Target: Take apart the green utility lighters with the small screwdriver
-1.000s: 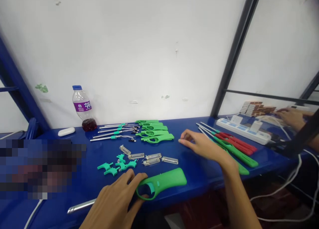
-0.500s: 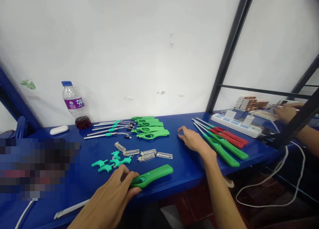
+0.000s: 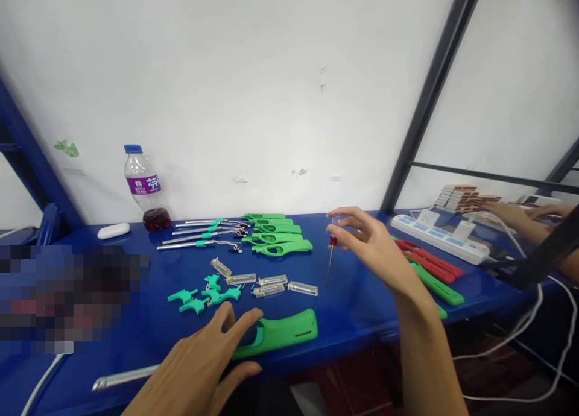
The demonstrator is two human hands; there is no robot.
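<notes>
A green lighter with a turquoise trigger (image 3: 284,333) lies near the table's front edge, its metal tube (image 3: 124,377) pointing left. Over its trigger end spreads my left hand (image 3: 203,356), index finger and thumb apart on either side; the other fingers are partly hidden. My right hand (image 3: 368,241) is raised off the table and pinches a small screwdriver (image 3: 332,241) with a red collar. Its thin shaft points down. Several clear fuel tanks (image 3: 302,288) lie between the hands, with several turquoise triggers (image 3: 192,305) left of them.
Several green handle shells (image 3: 281,247) and metal lighter tubes with wires (image 3: 185,243) lie behind. Finished-looking red lighters (image 3: 434,262) and a power strip (image 3: 441,238) lie right. A drink bottle (image 3: 145,187) and white case (image 3: 114,231) stand back left. A black post (image 3: 429,96) rises at right.
My right hand has lifted and turned, bringing the screwdriver into clear view, pointing down. The green lighter has rolled to show its slotted side, and my left fingers have spread apart.
</notes>
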